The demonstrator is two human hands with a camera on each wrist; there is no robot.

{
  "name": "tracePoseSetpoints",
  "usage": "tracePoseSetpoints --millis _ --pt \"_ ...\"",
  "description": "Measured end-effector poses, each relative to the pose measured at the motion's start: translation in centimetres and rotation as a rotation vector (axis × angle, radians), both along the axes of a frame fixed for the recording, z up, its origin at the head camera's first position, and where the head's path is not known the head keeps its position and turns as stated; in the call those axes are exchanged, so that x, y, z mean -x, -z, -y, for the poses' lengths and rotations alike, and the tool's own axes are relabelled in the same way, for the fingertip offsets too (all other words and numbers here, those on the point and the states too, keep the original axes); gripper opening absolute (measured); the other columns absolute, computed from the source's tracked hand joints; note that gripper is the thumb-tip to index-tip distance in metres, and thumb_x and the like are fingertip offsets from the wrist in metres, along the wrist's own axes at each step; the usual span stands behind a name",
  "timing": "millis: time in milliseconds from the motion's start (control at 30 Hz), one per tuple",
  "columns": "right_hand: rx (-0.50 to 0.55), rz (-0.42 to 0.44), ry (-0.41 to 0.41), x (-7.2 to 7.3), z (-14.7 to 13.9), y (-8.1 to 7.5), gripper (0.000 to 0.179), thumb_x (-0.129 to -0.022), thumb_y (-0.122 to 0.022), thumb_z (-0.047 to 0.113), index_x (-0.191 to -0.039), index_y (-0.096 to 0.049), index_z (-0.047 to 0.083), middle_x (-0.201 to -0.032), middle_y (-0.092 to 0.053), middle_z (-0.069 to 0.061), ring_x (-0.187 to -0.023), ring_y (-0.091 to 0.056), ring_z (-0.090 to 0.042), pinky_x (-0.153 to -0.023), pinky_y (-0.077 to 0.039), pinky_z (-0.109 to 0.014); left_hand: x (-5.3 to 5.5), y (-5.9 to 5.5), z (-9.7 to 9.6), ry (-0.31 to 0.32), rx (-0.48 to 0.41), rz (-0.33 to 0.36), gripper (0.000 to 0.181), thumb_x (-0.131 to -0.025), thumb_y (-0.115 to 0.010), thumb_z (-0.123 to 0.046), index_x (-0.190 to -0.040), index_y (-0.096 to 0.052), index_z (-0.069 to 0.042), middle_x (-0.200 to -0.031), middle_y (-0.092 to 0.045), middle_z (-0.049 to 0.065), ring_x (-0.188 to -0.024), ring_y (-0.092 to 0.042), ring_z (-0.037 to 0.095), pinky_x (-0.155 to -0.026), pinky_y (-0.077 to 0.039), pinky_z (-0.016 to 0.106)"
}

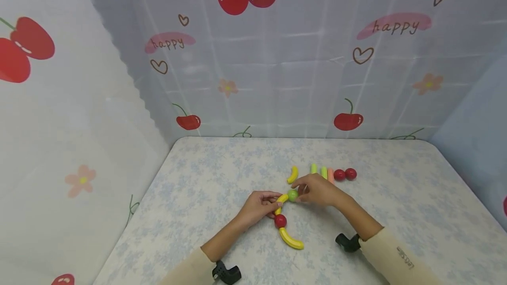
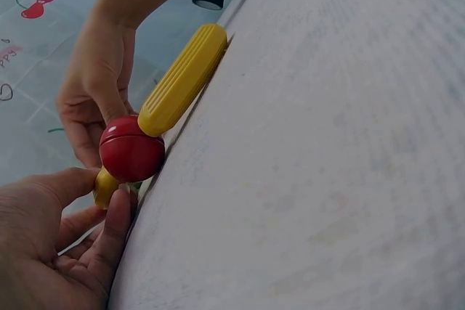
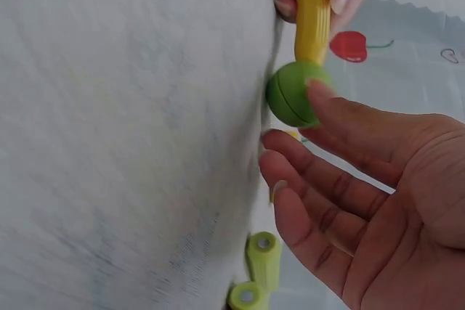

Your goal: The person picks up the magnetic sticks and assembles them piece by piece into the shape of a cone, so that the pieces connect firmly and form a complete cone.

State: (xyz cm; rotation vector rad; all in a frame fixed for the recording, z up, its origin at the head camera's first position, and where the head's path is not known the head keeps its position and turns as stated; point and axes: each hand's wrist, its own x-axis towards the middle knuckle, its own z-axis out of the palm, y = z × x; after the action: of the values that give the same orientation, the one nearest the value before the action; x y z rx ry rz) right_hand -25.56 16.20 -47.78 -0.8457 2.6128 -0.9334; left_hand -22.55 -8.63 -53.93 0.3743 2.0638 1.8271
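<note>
My left hand [image 1: 257,206] pinches a yellow curved stick [image 1: 283,199] between thumb and fingers. At that stick's near end sits a red ball [image 1: 280,221], and a second yellow curved stick [image 1: 292,240] runs from the ball toward me. Beyond the left hand, a green ball [image 1: 292,195] meets the far end of the gripped stick. My right hand [image 1: 318,190] holds this green ball, its thumb [image 3: 330,103] pressed on the surface and the other fingers loosely bent. In the left wrist view the red ball [image 2: 132,152] partly hides the gripped stick.
Behind the right hand lie a short yellow curved stick [image 1: 292,175], light green sticks [image 1: 324,172], a pink-orange stick [image 1: 330,175] and two red balls [image 1: 350,174]. A pale floral cloth covers the table [image 1: 222,166]; a cherry-print curtain [image 1: 269,65] hangs behind it.
</note>
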Motion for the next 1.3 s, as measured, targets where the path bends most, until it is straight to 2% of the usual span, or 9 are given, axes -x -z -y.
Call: tracePoseSetpoints --millis 133,300,400,800,1133,1300 --pt "-0.014 0.009 0.033 0.8 -0.4 -0.6 0.032 -0.086 -0.080 0.004 -0.117 -0.072 -0.001 -0.088 -0.072 -0.001 -0.079 -0.067 -0.014 -0.068 -0.058 -0.029 -0.1 -0.1 -0.1 -0.002 0.004 0.002 0.030 -0.095 -0.074 -0.013 -0.124 -0.071 -0.006 -0.097 -0.071 0.009 -0.070 -0.069 0.014 -0.064 -0.061 0.029" --pt "-0.058 -0.046 0.180 1.8 -0.4 -1.8 0.024 -0.090 -0.078 0.011 -0.112 -0.074 0.000 -0.088 -0.071 -0.003 -0.077 -0.062 -0.016 -0.065 -0.057 -0.030 -0.1 -0.2 -0.1 -0.009 0.015 0.003 0.031 -0.095 -0.074 -0.015 -0.124 -0.072 -0.007 -0.098 -0.070 0.008 -0.071 -0.068 0.014 -0.064 -0.061 0.029" --pt "-0.083 -0.065 0.240 2.5 -0.2 -2.2 0.023 -0.092 -0.077 0.013 -0.109 -0.074 -0.001 -0.087 -0.070 -0.005 -0.076 -0.061 -0.017 -0.065 -0.056 -0.030 -0.1 -0.2 0.0 -0.015 0.021 0.005 0.031 -0.095 -0.075 -0.015 -0.124 -0.072 -0.007 -0.099 -0.069 0.007 -0.071 -0.068 0.014 -0.062 -0.060 0.028" --pt "-0.168 -0.018 0.397 5.4 1.6 -1.1 0.025 -0.089 -0.080 0.023 -0.095 -0.075 -0.001 -0.089 -0.071 -0.009 -0.071 -0.058 -0.020 -0.062 -0.053 -0.031 0.0 -0.1 0.2 -0.012 0.027 -0.011 0.030 -0.094 -0.075 -0.015 -0.123 -0.073 -0.007 -0.096 -0.069 0.007 -0.070 -0.066 0.013 -0.060 -0.059 0.026" --pt "-0.215 0.050 0.463 5.6 2.7 -1.0 0.031 -0.086 -0.082 0.026 -0.084 -0.065 0.001 -0.074 -0.062 -0.007 -0.062 -0.052 -0.019 -0.051 -0.044 -0.028 -0.1 -0.3 0.1 -0.005 0.025 -0.009 0.030 -0.094 -0.075 -0.016 -0.124 -0.073 -0.008 -0.097 -0.068 0.007 -0.071 -0.066 0.014 -0.061 -0.060 0.027" --pt "-0.240 0.034 0.493 5.9 3.2 -0.7 0.032 -0.086 -0.081 0.026 -0.078 -0.061 0.004 -0.069 -0.058 -0.005 -0.060 -0.049 -0.018 -0.050 -0.041 -0.028 -0.1 -0.2 0.1 -0.009 0.025 -0.008 0.030 -0.094 -0.075 -0.016 -0.123 -0.073 -0.008 -0.097 -0.069 0.007 -0.071 -0.066 0.013 -0.061 -0.060 0.027"
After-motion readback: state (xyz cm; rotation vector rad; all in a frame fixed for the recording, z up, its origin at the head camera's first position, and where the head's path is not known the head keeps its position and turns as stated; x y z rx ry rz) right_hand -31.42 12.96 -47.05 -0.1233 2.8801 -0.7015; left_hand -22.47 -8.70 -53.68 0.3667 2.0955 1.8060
